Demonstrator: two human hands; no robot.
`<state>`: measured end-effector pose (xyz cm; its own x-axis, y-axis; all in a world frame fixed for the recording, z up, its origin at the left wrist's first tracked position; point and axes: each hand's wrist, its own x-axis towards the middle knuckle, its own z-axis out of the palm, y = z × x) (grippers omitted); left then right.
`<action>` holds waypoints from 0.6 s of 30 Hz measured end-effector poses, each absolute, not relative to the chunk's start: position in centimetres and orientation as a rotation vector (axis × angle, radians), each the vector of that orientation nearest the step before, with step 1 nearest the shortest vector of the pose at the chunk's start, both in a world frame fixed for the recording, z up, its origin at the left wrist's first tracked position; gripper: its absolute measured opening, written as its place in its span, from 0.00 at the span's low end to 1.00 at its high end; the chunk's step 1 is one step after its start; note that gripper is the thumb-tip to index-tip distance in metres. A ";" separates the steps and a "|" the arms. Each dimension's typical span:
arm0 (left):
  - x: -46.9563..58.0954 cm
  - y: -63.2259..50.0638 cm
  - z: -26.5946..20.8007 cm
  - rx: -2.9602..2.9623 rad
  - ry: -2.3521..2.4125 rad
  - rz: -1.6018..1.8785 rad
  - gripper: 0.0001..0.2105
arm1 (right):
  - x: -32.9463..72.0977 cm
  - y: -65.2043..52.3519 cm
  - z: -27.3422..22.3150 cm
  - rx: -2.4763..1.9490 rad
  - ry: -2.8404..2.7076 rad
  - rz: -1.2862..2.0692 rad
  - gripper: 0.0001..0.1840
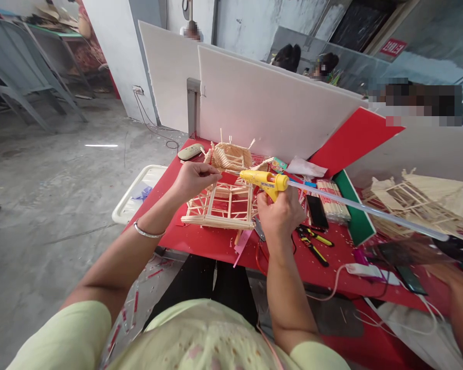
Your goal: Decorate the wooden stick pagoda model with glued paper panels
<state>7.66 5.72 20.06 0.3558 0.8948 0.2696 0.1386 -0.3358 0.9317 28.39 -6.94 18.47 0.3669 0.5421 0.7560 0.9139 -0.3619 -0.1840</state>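
A yellow glue gun (268,180) is gripped in my right hand (281,213), its nozzle pointing left and a long clear glue stick (362,208) running out of its back to the right. My left hand (196,180) is pinched closed just left of the nozzle; whatever its fingertips hold is too small to name. Below and between both hands stands an open frame of pale wooden sticks (219,221). Behind it sits a second stick-built piece (233,156) with a curved, ribbed surface.
On the red table (193,241) lie pliers (312,244), a phone (317,211), packed sticks (333,200) and a computer mouse (191,151). White boards (270,103) wall off the back. A co-worker's arm (461,308) reaches in at right, near a power strip (370,272).
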 end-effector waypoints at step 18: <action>7.5 5.6 20.3 1.689 0.946 1.064 0.09 | 29.5 -8.3 17.8 -2.061 -1.208 -0.912 0.10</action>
<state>7.46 5.59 20.32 0.3374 0.9093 0.2435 0.1354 -0.3029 0.9434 29.46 -8.32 17.82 0.3571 0.5018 0.7878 0.8952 -0.4247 -0.1353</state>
